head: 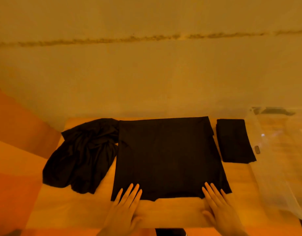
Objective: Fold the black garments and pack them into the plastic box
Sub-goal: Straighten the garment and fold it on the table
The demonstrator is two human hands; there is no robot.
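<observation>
Black garment, flat rectangular cloth (167,155), lies mid-table, near hem pinned by left hand (124,204) and right hand (218,205), fingers straight, gripping nothing, likely smoothing before a fold. Crumpled black pile (82,155) waits left; folded black bundle (234,140) sits beside clear plastic box (281,160).

Our wooden table (172,212), a plain wall (146,74) behind it with a rough horizontal seam (112,39), we see orange floor (13,150) at left

No legible text or labels anywhere.
</observation>
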